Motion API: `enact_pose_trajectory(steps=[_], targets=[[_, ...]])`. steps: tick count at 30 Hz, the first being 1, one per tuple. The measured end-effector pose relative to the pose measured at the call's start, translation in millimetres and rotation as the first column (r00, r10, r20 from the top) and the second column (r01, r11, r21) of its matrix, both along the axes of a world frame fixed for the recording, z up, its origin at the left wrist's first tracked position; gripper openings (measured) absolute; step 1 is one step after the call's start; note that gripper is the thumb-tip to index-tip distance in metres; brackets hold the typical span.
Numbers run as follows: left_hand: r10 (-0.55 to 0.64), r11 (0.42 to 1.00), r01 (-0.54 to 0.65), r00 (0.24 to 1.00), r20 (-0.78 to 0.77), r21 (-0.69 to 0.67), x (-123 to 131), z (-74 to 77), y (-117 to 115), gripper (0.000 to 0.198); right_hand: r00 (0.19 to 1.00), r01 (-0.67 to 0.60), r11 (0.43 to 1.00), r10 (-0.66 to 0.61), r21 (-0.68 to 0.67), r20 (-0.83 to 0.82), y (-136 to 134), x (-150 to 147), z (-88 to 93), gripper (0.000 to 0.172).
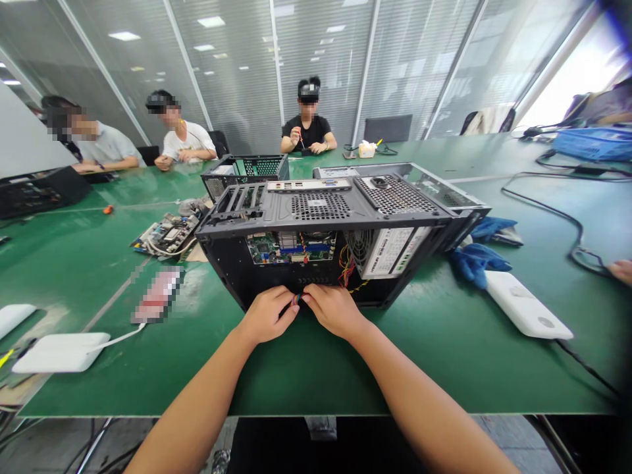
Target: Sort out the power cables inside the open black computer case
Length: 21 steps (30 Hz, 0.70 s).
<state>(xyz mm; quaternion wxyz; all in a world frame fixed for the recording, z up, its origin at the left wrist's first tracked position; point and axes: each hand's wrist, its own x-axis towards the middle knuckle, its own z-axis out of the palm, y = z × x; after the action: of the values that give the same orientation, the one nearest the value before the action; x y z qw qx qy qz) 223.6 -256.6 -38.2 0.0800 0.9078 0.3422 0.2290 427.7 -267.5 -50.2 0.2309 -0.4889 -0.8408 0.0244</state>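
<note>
Beside the computer case (320,227), your left hand (266,316) and right hand (336,311) pinch the coloured cable (296,299) between closed fingers (286,320), so work it gently without tugging.

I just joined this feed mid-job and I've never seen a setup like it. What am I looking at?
There is no machine: these are a person's bare hands, seen by a camera worn on their head, looking forward and down. The left hand and right hand meet at coloured wires, pinched between the fingertips.

Just beyond is a computer case, its open side facing the wearer, showing a circuit board and a power supply. It stands on a green table. To its left lies a loose board; to its right, blue cloth and a white box. Across the table sits a person in black.
</note>
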Motion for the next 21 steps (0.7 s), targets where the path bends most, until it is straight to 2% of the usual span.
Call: enact_pose_trajectory(steps=[21], targets=[[0.009,1.0,-0.009,1.0,-0.015,-0.004,0.7,2.5,-1.5,0.02,1.0,0.006,1.0,-0.006,0.009,0.011,-0.5,-0.4,1.7,0.027]])
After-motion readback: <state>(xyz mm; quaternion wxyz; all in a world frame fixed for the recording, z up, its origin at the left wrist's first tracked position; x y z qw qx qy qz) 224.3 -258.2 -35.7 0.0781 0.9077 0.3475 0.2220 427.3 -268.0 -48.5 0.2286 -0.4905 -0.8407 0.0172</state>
